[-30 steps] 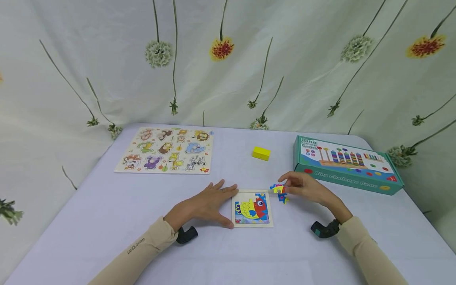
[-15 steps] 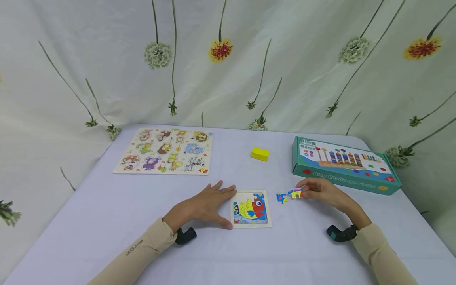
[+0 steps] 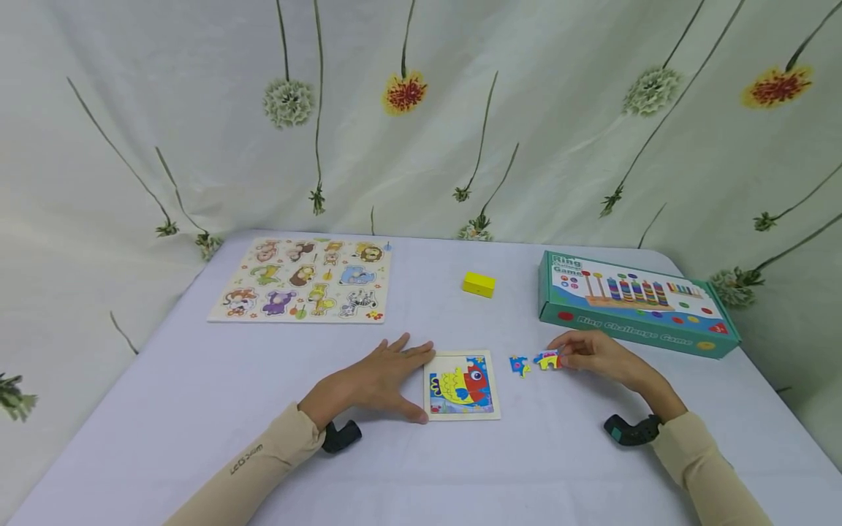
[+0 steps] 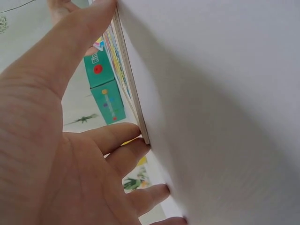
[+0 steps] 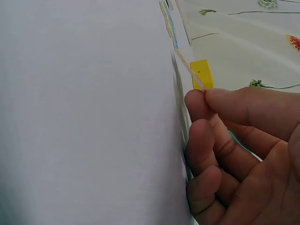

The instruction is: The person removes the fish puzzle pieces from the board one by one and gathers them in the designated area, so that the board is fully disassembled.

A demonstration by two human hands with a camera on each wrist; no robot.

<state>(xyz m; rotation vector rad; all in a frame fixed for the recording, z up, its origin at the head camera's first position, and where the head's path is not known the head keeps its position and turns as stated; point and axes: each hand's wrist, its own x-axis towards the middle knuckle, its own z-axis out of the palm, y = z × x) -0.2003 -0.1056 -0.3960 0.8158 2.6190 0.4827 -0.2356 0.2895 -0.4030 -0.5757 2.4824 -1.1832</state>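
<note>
A square wooden puzzle tray (image 3: pixel 495 386) with a fish picture lies in front of me; its top left part shows bare wood. My left hand (image 3: pixel 378 380) is spread against the tray's left side, thumb at the lower corner and fingertips at the upper one. In the left wrist view the fingers (image 4: pixel 123 136) touch the tray's edge (image 4: pixel 133 101). My right hand (image 3: pixel 595 359) pinches a yellow, red and blue puzzle piece (image 3: pixel 546 359) between thumb and fingertips. Seen from the right wrist, this piece (image 5: pixel 191 70) is tilted, one edge low. A blue puzzle piece (image 3: pixel 519 366) lies between it and the tray.
An animal peg board (image 3: pixel 220 315) lies at the back left. A yellow block (image 3: pixel 479 284) stands behind the tray. The green ring game box (image 3: pixel 631 332) is at the back right, just beyond my right hand. A flowered cloth (image 3: pixel 421 168) hangs behind the table.
My right hand has moved right with the pinched piece, away from the tray and from the blue piece, which now lies separate. The left hand has stayed at the tray.
</note>
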